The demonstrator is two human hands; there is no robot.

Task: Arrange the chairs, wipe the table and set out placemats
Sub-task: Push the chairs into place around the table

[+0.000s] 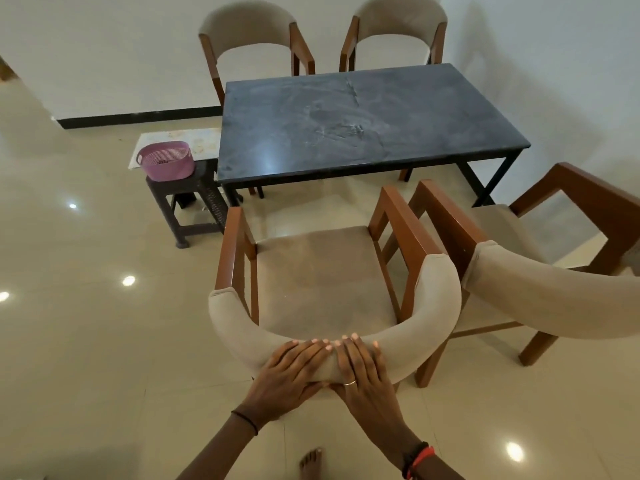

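A wooden chair (322, 282) with a beige seat and curved padded backrest stands in front of me, facing the dark table (363, 123). My left hand (294, 372) and my right hand (360, 368) lie side by side over the middle of its backrest, fingers curled over the top. A second chair (540, 271) stands close to its right, angled toward the table. Two more chairs (256, 39) (398, 29) sit at the table's far side against the wall. The tabletop is bare and streaked with dust marks. Flat pale placemats (180, 140) lie under a basket on a stool.
A dark plastic stool (194, 202) stands at the table's left end with a purple basket (166, 161) on it. Glossy beige floor tiles spread out to the left. A white wall with a black skirting runs behind the table. My bare foot (310, 462) shows below.
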